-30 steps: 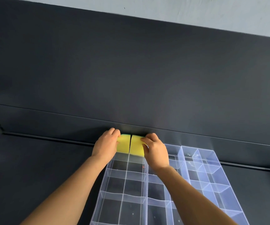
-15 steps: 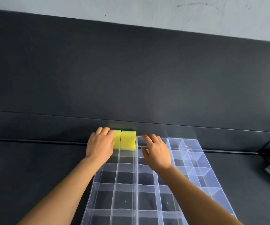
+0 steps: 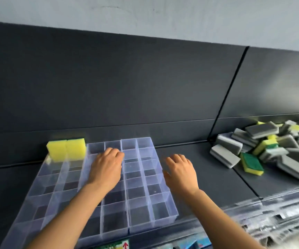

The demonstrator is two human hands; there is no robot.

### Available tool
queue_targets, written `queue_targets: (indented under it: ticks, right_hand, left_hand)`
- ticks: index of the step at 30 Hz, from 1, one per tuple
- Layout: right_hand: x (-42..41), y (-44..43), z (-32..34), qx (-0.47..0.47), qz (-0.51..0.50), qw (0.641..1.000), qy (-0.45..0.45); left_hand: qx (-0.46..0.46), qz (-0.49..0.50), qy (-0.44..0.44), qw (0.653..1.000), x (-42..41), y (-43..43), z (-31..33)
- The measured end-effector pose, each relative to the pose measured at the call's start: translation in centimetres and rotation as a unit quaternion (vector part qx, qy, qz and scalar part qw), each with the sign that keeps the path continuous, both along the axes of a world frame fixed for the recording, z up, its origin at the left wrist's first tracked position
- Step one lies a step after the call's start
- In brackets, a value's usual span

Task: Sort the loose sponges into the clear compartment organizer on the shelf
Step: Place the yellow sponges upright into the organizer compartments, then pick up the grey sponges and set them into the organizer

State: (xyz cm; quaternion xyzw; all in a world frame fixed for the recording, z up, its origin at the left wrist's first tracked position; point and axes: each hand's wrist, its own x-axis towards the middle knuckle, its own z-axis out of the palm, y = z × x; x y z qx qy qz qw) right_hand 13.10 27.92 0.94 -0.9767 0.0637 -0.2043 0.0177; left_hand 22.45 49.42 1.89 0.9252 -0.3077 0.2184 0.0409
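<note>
Two yellow sponges [image 3: 66, 150] side by side in far-left compartments of organizer [image 3: 139, 211]; remaining compartments unfilled. Pile of loose sponges [image 3: 263, 148] on shelf [image 3: 208, 169] at right, well apart; most sorting judged left. Left hand [image 3: 107, 168] over organizer, right hand [image 3: 181, 169] just beside its right edge; both empty, fingers loosely bent. Blurred clear rail [image 3: 270, 212] along shelf front.

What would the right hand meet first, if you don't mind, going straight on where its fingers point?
Probably the dark back panel: the right hand points just past the far right corner of the clear organizer, though depth is unclear.
</note>
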Motion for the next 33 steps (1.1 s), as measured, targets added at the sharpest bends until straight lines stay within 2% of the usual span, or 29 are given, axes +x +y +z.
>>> queue_targets:
  ticks: [10,16,28,33]
  right_hand:
    - [-11.6,-13.5,-0.4,0.006,-0.073,0.995,0.066]
    - [-15.2,-19.6,-0.6,0.017,-0.097,0.991,0.086]
    - [-14.7,-32.0,-2.1,0.029,-0.197,0.973,0.116]
    - [-13.2,-37.2,-2.6,0.033,-0.262,0.958,0.111]
  left_hand:
    - [-0.022,-0.073,0.02,0.997,-10.3,-16.2,-1.2]
    - [-0.006,-0.111,0.04,0.993,-12.9,-23.9,-1.7]
    - [0.023,-0.182,0.103,0.978,-9.7,-38.1,-2.8]
    - [0.076,-0.19,0.15,0.967,-6.8,-42.5,-3.3]
